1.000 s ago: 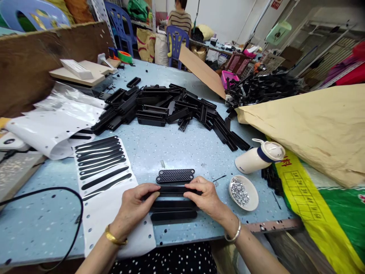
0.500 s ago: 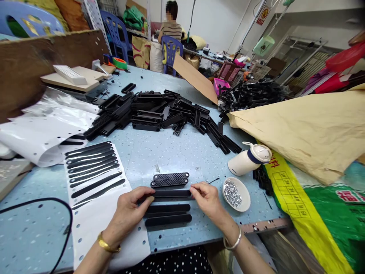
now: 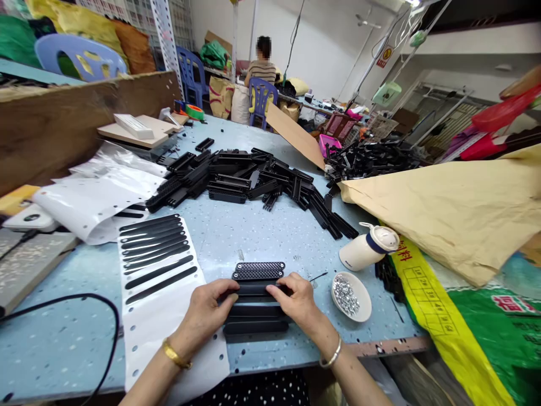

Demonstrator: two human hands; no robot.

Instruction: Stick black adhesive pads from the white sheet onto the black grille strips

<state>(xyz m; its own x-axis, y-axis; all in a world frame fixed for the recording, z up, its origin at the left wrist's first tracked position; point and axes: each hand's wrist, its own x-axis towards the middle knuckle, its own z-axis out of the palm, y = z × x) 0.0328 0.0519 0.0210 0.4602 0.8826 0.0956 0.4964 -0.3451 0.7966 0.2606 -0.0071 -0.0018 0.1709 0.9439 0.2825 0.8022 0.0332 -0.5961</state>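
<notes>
My left hand point(image 3: 205, 316) and my right hand point(image 3: 297, 303) both grip a long black plastic strip point(image 3: 253, 289) by its ends, just above the blue table point(image 3: 270, 237). Two more black strips point(image 3: 256, 318) lie side by side right under it, and two ribbed black pieces point(image 3: 258, 270) lie just beyond. At my left a white backing sheet point(image 3: 167, 316) carries several thin black stickers point(image 3: 154, 248). A small white bowl of silvery screws point(image 3: 350, 294) stands right of my right hand.
A big heap of black plastic parts point(image 3: 249, 175) covers the table's middle, with another heap point(image 3: 372, 158) at the far right. A white bottle point(image 3: 368, 247) lies beside a tan sack point(image 3: 456, 208). A black cable point(image 3: 84, 304) loops at left. A person sits far behind.
Both hands have drawn closer together along the black strip, now over the two lower strips. The camera has tilted up a little.
</notes>
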